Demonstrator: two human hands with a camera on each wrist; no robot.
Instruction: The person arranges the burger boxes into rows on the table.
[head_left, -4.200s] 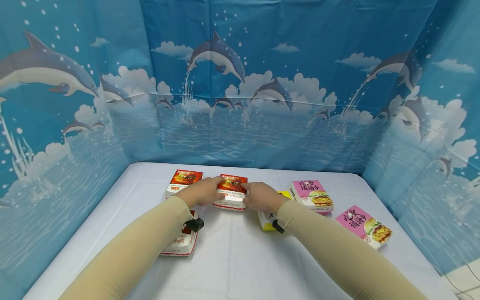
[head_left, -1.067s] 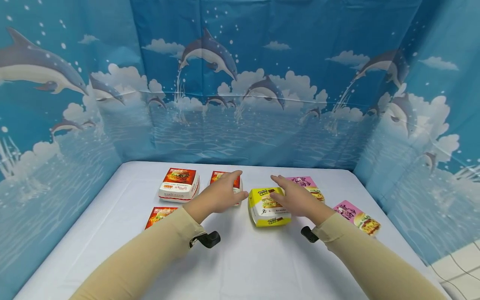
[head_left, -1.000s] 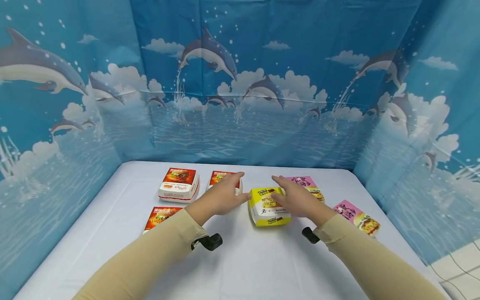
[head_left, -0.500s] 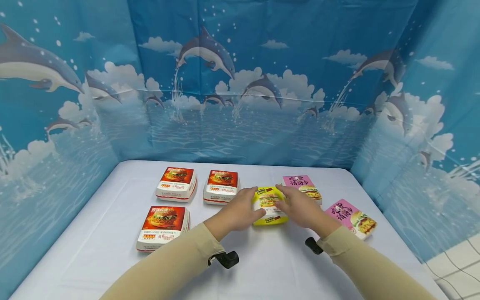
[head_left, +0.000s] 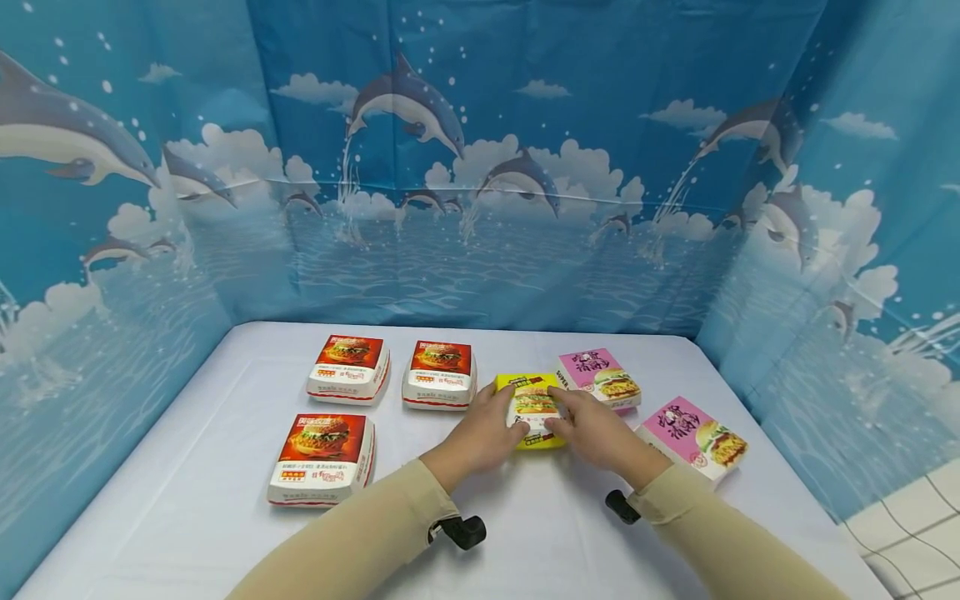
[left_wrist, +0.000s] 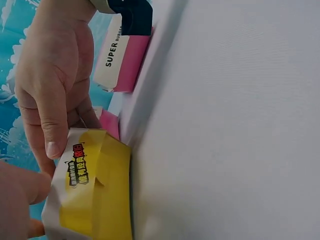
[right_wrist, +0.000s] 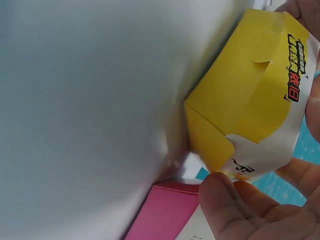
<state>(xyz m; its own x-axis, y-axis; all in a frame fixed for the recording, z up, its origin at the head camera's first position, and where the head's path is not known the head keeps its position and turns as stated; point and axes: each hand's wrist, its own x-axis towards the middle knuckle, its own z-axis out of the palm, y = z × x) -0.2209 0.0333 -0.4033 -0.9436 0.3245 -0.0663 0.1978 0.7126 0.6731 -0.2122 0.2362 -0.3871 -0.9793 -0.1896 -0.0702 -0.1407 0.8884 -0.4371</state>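
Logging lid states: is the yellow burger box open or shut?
Shut: the yellow burger box has its lid down, with no gaping front edge in either wrist view.

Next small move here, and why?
Probably a slight lift of the yellow box: the left hand and right hand hold it from opposite sides, and a pink box near its far right corner seems to leave little room to slide that way.

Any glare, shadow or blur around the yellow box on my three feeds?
Head view: even light, faint shadows on the tablecloth, fine print on the yellow box unreadable; left wrist: box lettering legible, a dim shadow band on the tablecloth; right wrist: pale glare patch on the tablecloth beside the box, no weave discernible.
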